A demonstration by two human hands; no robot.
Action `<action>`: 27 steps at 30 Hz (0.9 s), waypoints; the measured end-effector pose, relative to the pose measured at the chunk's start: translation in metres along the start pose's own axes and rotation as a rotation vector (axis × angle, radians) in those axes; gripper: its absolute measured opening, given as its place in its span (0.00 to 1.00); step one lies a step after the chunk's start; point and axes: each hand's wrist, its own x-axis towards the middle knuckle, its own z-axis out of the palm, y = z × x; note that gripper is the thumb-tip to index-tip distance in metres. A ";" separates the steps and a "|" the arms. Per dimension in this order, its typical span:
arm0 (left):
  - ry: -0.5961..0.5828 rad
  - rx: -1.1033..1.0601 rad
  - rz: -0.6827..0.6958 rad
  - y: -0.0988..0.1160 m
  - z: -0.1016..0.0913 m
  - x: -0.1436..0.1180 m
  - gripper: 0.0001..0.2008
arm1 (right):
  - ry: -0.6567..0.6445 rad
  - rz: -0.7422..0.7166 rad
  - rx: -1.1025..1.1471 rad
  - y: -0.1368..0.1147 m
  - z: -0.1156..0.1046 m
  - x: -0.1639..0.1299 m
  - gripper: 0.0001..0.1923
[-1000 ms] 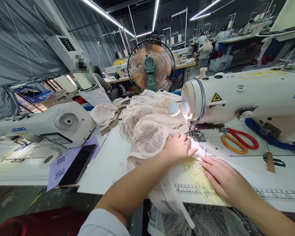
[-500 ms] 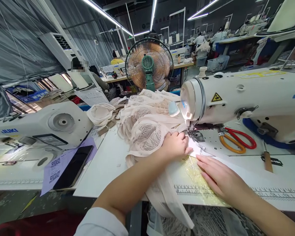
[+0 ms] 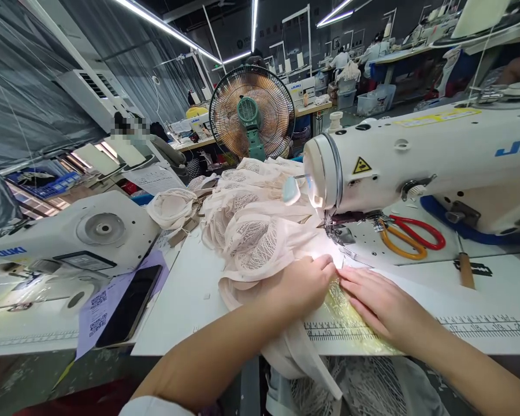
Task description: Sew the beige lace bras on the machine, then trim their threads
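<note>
The lace garment [image 3: 260, 248], soft, light and likely to slip, lies on the desk [image 3: 190, 300] under both flattened palms, best pinned near its edge. Left hand [image 3: 301, 283] presses it, unclenched; right hand [image 3: 377, 303] lies flat beside. Ahead of them stands the sewing machine [image 3: 416, 156]; scissors [image 3: 405, 234] lie beyond the right hand.

Left hand [image 3: 301, 284] and right hand [image 3: 379, 300] lie flat, palms down, fingertips nearly meeting.

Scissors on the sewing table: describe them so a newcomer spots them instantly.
Find the big white sewing machine on the right. The scissors lie flat on the bed beneath its arm, right of the presser foot. One red handle and one orange handle set them apart from the wooden-handled tool nearby.
</note>
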 end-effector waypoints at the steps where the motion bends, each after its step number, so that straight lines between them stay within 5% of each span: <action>1: 0.014 0.022 -0.007 -0.002 -0.001 -0.001 0.10 | -0.007 0.015 0.027 0.000 -0.001 0.000 0.16; 15: 0.127 0.052 -0.008 -0.012 0.001 0.002 0.13 | 0.009 0.067 0.109 -0.001 -0.007 0.002 0.15; 27: 0.054 0.015 -0.005 -0.019 0.000 0.007 0.14 | 0.005 0.100 0.135 0.000 -0.006 0.001 0.15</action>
